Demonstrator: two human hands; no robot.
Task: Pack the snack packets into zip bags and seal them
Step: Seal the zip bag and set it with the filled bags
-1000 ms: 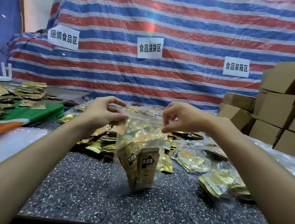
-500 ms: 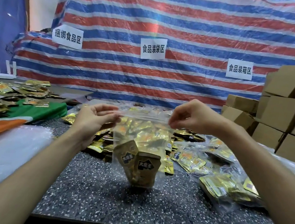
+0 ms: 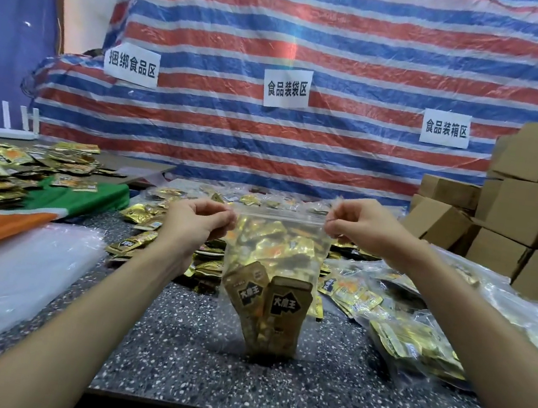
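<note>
The step in hand is sealing. The person is holding a clear zip bag (image 3: 275,249) upright over the middle of the speckled surface (image 3: 190,359), and its bottom appears to be resting there. The left hand (image 3: 194,221) is pinching the left end of the zip strip (image 3: 282,213) between thumb and curled fingers (image 3: 224,214). The right hand (image 3: 359,228) is pinching the right end in the same way, its fingers (image 3: 332,228) pressed together on the plastic. The strip is running taut and level between the two hands.

Two brown snack packets (image 3: 284,309) are standing in the lower part of the bag, with the upper part empty. Whether the zip is already closed along its full length cannot be told from here.

The next move is likely calling for one of two actions:
1. If any part of the strip is open, the fingers are needing to press and slide along it, end to end.
2. If the seal is complete, the bag is needing to go to the filled bags (image 3: 413,345) lying just to the right.

Loose gold packets (image 3: 138,240) are lying behind and to the left of the bag, within reach for the next fill. A pile of clear plastic (image 3: 8,274), possibly unused bags, is lying at the near left.
</note>
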